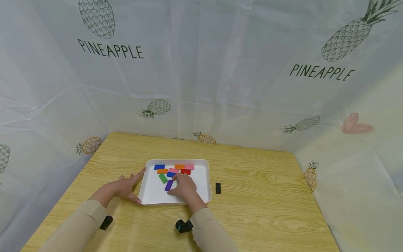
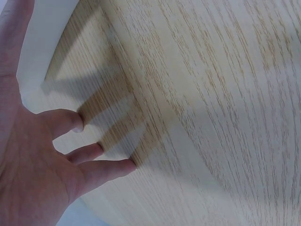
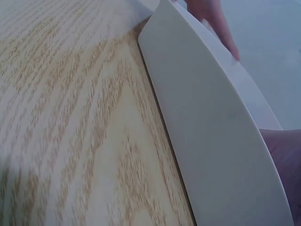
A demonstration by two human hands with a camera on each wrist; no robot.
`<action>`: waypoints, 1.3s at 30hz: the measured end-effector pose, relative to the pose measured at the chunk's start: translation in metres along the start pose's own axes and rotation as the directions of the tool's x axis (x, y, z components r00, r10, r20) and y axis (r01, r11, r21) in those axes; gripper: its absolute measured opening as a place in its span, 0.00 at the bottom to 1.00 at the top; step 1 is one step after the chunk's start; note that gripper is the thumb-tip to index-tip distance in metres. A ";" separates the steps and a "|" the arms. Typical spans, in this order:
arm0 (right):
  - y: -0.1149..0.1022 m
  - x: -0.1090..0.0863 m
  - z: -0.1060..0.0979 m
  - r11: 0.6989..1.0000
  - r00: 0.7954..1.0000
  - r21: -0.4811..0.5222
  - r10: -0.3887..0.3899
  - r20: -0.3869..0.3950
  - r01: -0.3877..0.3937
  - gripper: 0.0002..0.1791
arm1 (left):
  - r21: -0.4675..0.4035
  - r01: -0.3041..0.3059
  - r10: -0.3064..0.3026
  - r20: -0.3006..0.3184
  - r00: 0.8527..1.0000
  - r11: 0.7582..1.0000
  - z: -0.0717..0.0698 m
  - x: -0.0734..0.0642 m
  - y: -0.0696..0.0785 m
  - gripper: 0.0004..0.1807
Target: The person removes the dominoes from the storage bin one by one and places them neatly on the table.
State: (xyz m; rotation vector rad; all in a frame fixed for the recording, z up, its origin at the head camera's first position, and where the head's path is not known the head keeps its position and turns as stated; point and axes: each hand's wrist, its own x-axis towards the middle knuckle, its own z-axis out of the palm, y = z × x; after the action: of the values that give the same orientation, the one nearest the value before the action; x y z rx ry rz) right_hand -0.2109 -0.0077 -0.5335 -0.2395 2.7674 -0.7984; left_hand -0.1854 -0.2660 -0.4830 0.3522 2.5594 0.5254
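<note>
A shallow white tray [image 1: 151,194] holds several small flat coloured blocks. My right hand [image 1: 185,189] reaches over the tray's front edge, thumb and index finger at opposite ends of a purple block [image 1: 168,185], which it pinches. Near those fingers lie a green block [image 1: 163,178] and a blue block [image 1: 171,174]. At the tray's left side, my left hand [image 1: 126,187] is spread, thumb at the front corner and index finger along the rim. In the left wrist view, the other fingers of the left hand [image 2: 42,165] extend over the wood.
Orange, pink, red and blue blocks cluster at the back of the tray, including a red block [image 1: 185,172]. A black block [image 1: 218,188] lies on the wooden table [image 1: 264,196] right of the tray. Pineapple-printed cloth [image 1: 220,87] hangs behind the table and at its sides.
</note>
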 end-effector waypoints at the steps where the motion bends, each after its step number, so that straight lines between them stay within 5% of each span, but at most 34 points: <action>1: 0.001 0.000 0.000 1.000 1.000 0.004 -0.006 0.000 0.006 0.26 | -0.001 -0.003 0.003 -0.002 1.000 1.000 0.000 0.000 0.000 0.72; 10: 0.015 -0.001 -0.003 0.986 0.996 0.146 -0.090 0.029 0.085 0.23 | 0.009 -0.010 0.010 0.000 1.000 1.000 0.003 0.002 -0.002 0.73; 19: 0.024 -0.015 -0.023 0.902 0.987 0.417 -0.150 0.065 0.110 0.23 | 0.007 -0.022 0.022 0.003 1.000 1.000 0.001 0.000 0.002 0.72; 39: 0.045 -0.047 -0.072 0.867 0.996 0.494 -0.084 0.007 0.069 0.24 | -0.009 -0.034 0.034 0.016 0.999 0.999 0.000 -0.001 0.003 0.72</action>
State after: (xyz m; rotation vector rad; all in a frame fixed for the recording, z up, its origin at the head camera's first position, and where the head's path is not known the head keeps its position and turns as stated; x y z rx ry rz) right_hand -0.1900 0.0766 -0.4902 -0.2567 2.4284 -1.4715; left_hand -0.1841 -0.2638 -0.4812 0.3956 2.5388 0.5443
